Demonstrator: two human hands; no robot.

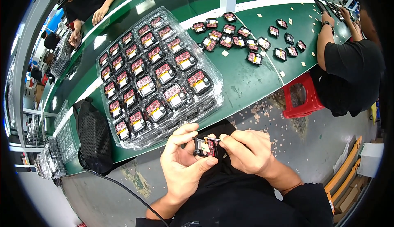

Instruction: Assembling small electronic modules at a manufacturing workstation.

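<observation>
Above my lap, my left hand grips a small black device housing by its edges, between thumb and fingers. Inside the housing a red circuit board and a pale rectangular part show. My right hand pinches a thin metal tool, its tip at the housing's upper edge. Whether the tool has one prong or two is too small to tell. Just beyond my hands, a clear plastic tray on a stack holds rows of similar black housings with red boards.
More loose housings lie on the green table at the right. A black mesh bag sits left of the tray, with a black cable below. A red stool and a co-worker are at right; another person sits across.
</observation>
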